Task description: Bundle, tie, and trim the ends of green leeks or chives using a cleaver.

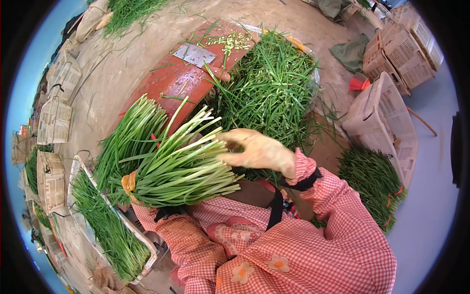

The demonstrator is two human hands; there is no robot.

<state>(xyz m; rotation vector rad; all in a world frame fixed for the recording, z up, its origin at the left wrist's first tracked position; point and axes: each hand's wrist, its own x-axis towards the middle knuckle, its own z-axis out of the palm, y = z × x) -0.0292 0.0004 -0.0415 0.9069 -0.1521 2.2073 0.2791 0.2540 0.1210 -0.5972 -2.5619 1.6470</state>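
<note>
A loose bunch of garlic chives lies across my lap, its pale stem ends pointing up and to the right. Wrapped round its leafy left side is my gloved left hand, of which only some fingers show. My right hand, in a pale yellowish glove, is at the stem ends with thumb and fingers curved and a gap between them. Just behind, a second bunch of chives with a red band rests on the near end of a red board. A wide-bladed cleaver lies flat on that board.
Cut white stem bits are scattered on the board's far end. Right of it is a big heap of loose green leaves. A crate of chives stands at my left, banded chives and a tipped plastic crate at my right.
</note>
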